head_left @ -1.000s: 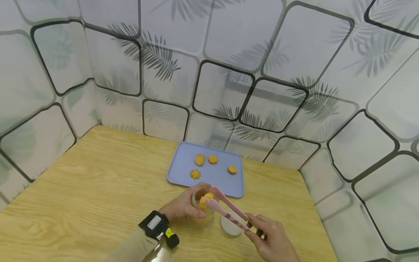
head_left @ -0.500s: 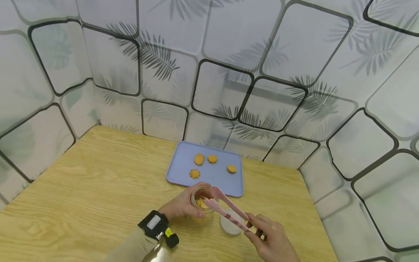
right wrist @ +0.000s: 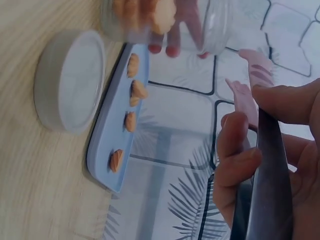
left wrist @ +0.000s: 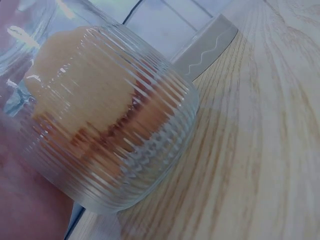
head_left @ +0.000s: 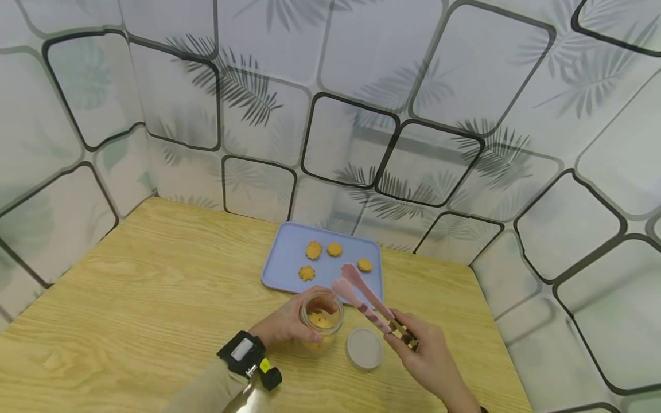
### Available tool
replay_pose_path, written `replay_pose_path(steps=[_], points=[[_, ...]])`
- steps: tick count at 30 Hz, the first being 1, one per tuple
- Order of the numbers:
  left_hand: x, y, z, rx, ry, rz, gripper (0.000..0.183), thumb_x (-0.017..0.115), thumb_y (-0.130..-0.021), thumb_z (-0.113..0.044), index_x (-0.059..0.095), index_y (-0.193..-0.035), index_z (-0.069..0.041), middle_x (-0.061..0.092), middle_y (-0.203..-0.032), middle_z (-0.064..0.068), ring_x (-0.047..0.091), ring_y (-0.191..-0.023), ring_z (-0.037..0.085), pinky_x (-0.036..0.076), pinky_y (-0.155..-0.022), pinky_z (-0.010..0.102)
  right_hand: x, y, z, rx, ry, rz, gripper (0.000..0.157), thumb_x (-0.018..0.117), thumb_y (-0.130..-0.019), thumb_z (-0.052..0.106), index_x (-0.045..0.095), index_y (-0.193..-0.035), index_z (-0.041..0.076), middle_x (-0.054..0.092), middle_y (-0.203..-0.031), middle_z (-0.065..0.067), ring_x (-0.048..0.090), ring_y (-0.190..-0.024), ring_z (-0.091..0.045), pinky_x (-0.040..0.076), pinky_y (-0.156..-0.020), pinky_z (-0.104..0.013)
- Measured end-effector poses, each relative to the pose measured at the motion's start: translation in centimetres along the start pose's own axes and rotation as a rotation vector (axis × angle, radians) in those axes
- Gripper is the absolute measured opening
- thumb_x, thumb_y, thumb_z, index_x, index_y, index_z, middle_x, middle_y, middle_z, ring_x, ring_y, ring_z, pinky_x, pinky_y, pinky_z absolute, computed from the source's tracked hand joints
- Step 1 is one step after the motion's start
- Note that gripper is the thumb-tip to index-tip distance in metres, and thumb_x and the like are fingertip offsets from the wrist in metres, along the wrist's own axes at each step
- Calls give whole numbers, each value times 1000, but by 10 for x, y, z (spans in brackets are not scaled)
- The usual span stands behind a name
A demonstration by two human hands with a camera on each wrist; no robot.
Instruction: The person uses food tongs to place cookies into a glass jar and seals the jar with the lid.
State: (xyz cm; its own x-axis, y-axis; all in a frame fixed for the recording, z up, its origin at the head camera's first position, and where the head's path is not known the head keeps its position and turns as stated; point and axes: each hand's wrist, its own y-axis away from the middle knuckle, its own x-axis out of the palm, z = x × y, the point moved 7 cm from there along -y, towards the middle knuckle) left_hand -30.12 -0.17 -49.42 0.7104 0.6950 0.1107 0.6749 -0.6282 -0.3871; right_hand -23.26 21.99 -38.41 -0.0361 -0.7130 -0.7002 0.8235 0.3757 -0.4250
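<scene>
My left hand [head_left: 286,322] grips a clear glass jar [head_left: 339,326] by its side, its mouth upward. Orange-yellow cookies [head_left: 321,319] lie inside; the left wrist view shows them through the ribbed glass wall [left wrist: 175,107]. My right hand [head_left: 426,351] holds a pair of tongs with pink tips and dark metal handles [right wrist: 272,185]. Their tips are spread with nothing between them, right of the jar mouth and overlapping the tray's front edge in the head view. A round whitish lid [head_left: 364,350] lies on the table between the jar and my right hand.
Behind the jar lies a blue tray [head_left: 284,261] with several cookies [head_left: 313,250] spread over it. The wooden table [head_left: 155,310] runs back to a wall covering [head_left: 258,189] with a leaf pattern, which also encloses both sides.
The tongs' tips were over the jar mouth at a cookie, which then dropped lower into the jar. Since then the tongs have risen up and right, uncovering the lid. The left hand stays put.
</scene>
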Motion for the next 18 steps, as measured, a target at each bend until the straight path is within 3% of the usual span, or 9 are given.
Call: replay_pose_path(steps=[3,7,13,18], points=[[1,-1,0,4,-5,3,73,86,-77,-15,50,-139,1,56,-129,32,56,-123,26,43,-111,35,9,-16,-15,84,47,28,40,78,-86,0,70,-125,-1,72,-91,-2,54,-61,2,48,-51,-21],[-1,-1,-1,-4,-27,-5,77,86,-77,-18,48,-142,1,57,-131,30,57,-124,24,42,-112,33,37,-39,-38,168,123,143,35,77,-89,6,71,-123,3,68,-88,1,48,-57,-2,42,-52,-20],[-1,-1,-1,-9,-49,-4,81,86,-78,-22,46,-143,4,58,-135,22,56,-125,19,40,-113,30,75,-65,-55,102,310,246,19,75,-91,15,72,-108,9,67,-84,2,48,-62,-5,40,-57,-23],[1,-2,-1,1,-24,14,75,86,-79,-23,49,-139,3,58,-137,18,54,-127,22,40,-113,31,90,-75,-60,117,307,280,15,74,-92,19,71,-103,10,69,-87,-1,60,-73,-16,45,-62,-29]])
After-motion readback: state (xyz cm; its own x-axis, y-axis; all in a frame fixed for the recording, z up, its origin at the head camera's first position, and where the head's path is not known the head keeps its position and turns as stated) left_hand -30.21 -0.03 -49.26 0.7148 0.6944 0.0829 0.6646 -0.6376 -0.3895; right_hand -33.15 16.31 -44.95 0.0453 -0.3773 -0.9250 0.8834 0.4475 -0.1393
